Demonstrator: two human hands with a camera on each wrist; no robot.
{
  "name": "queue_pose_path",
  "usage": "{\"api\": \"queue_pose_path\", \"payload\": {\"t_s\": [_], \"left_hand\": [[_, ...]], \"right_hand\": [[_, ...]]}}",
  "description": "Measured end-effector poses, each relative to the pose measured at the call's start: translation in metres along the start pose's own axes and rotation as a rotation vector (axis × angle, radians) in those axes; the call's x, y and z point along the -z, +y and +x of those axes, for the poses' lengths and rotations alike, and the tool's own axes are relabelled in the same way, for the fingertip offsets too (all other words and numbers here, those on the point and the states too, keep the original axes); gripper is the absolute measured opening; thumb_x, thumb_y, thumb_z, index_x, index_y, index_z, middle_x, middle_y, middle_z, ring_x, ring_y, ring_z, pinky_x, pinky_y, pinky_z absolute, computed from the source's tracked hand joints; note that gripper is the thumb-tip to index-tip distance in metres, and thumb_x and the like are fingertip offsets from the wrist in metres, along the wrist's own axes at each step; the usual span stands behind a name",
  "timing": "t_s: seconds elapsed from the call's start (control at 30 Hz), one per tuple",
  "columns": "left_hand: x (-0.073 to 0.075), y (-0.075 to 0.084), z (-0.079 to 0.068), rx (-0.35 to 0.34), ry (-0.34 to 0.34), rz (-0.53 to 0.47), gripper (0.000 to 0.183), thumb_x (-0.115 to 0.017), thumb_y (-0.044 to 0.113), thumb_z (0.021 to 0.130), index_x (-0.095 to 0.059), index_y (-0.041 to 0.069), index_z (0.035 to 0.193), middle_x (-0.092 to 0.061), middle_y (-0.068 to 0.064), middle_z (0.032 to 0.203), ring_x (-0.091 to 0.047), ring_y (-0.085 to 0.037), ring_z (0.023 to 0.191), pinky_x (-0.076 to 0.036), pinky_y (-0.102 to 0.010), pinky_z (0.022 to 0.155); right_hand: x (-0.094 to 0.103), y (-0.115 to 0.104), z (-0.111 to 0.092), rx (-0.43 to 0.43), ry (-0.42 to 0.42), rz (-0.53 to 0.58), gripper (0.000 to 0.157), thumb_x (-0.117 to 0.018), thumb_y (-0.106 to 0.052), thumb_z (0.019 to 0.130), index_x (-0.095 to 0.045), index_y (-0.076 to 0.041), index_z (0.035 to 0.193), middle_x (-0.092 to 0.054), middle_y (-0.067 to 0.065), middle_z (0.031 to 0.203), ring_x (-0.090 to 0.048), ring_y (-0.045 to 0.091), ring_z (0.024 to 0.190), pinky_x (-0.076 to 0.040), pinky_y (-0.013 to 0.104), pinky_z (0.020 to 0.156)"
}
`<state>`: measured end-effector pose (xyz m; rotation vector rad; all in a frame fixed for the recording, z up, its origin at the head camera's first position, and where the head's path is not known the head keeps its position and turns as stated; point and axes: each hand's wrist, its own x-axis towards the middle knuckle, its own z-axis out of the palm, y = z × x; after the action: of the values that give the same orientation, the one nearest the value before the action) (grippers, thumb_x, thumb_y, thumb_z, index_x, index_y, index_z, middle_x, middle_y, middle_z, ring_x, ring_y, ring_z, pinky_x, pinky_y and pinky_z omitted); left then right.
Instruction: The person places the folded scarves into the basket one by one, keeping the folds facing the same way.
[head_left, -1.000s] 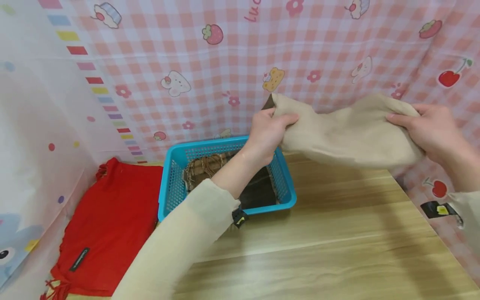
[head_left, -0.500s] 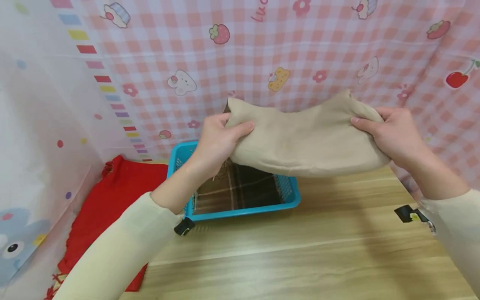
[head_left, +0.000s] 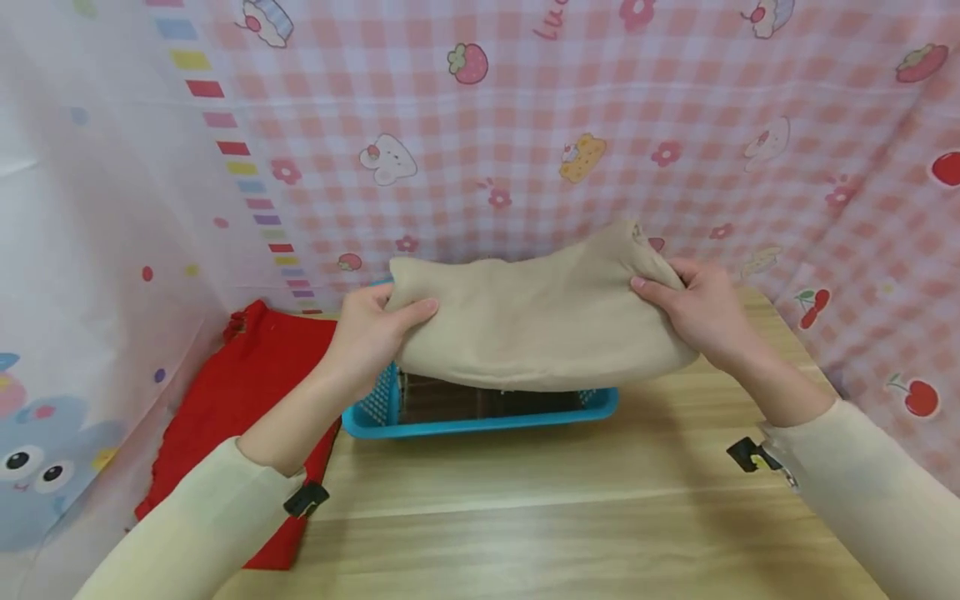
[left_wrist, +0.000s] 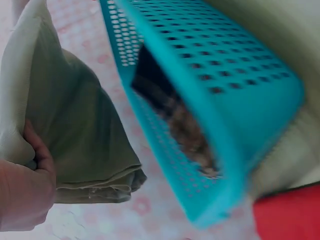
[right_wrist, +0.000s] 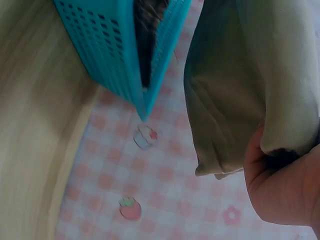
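My left hand (head_left: 367, 329) and right hand (head_left: 705, 308) are both engaged in a pinch grip. The surface (head_left: 525, 517) carries the blue basket (head_left: 487, 427) toward its rear edge. The red cloth (head_left: 247, 392) lies at the surface's left edge. The folded beige cloth (head_left: 532, 317), gripped at both ends, is above the blue basket. The dark plaid cloth (head_left: 442, 400) lies inside. Step in hand, I judge: aligning for loading. Next move probably calls for lowering it level within the rim, then releasing both ends.
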<state>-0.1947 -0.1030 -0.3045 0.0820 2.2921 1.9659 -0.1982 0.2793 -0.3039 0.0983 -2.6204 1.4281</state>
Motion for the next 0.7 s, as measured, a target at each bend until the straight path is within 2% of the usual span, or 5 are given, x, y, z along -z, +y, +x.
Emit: {"api": "queue_pose_path", "payload": {"t_s": [0.3, 0.53, 0.7], "left_hand": [[0.033, -0.041, -0.007, 0.036, 0.053, 0.047, 0.039, -0.075, 0.029, 0.1, -0.069, -0.001, 0.124, -0.079, -0.003, 0.094, -0.077, -0.019, 0.082, -0.063, -0.034, 0.077], [0.047, -0.062, -0.005, 0.064, 0.042, 0.117, 0.043, -0.073, 0.032, 0.1, -0.068, 0.001, 0.129, -0.079, -0.007, 0.104, -0.077, -0.02, 0.086, -0.062, -0.032, 0.079], [0.052, -0.075, -0.004, 0.111, 0.049, 0.125, 0.044, -0.074, 0.031, 0.1, -0.067, 0.0, 0.131, -0.078, -0.009, 0.104, -0.076, -0.021, 0.087, -0.062, -0.031, 0.079]], "right_hand": [[-0.037, 0.008, -0.001, 0.039, -0.086, 0.044, 0.032, -0.073, -0.03, 0.101, -0.076, -0.003, 0.118, -0.076, 0.014, 0.093, -0.072, 0.016, 0.068, -0.06, 0.031, 0.061], [-0.059, 0.017, 0.0, 0.053, -0.113, 0.024, 0.028, -0.072, -0.024, 0.102, -0.075, -0.001, 0.117, -0.076, 0.016, 0.097, -0.07, 0.017, 0.073, -0.058, 0.028, 0.065], [-0.071, 0.026, 0.002, 0.044, -0.159, 0.032, 0.029, -0.069, -0.019, 0.103, -0.073, 0.0, 0.124, -0.076, 0.017, 0.103, -0.071, 0.018, 0.078, -0.059, 0.027, 0.069]]}}
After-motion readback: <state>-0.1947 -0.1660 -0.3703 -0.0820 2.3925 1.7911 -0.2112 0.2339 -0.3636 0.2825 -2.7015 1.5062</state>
